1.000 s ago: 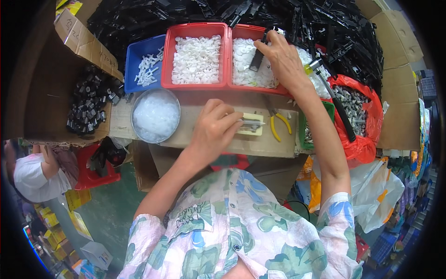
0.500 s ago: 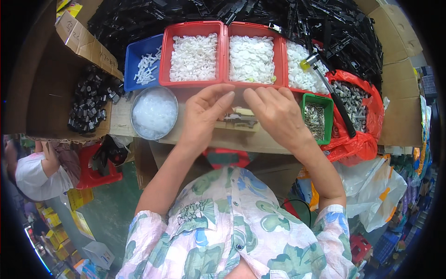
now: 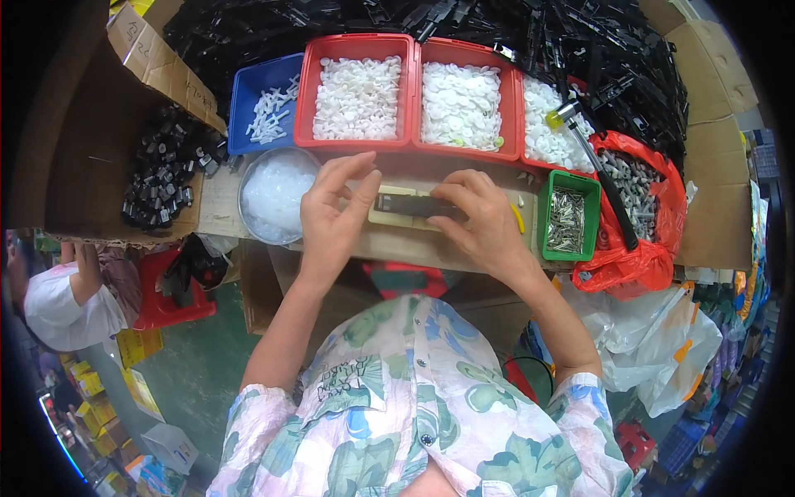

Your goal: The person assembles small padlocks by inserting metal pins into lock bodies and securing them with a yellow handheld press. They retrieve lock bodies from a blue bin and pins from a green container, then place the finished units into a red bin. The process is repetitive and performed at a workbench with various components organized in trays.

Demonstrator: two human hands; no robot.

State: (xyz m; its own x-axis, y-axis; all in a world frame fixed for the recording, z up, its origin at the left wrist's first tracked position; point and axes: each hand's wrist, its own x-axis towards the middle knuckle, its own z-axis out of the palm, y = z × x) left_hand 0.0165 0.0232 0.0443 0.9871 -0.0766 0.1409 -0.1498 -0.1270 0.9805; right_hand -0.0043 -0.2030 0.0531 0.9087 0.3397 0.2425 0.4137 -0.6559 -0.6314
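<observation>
Dark metal strip point(image 3: 411, 205) lay on a cream jig point(image 3: 396, 217) at mid-bench point(image 3: 414, 247), below the red trays point(image 3: 358, 91). Left hand point(image 3: 334, 217) was spread, fingers extended, just beside the jig's left end. Right hand point(image 3: 478, 219) pinched the strip's right end, fingers curled. Green bin point(image 3: 568, 217) sat just right.

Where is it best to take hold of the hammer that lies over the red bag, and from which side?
Grip the dark handle near its lower end, coming from above on the right. The hammer's silver head rests up by the red tray, while the handle slants free across the red bag, so that end looks easiest to close fingers around.
</observation>
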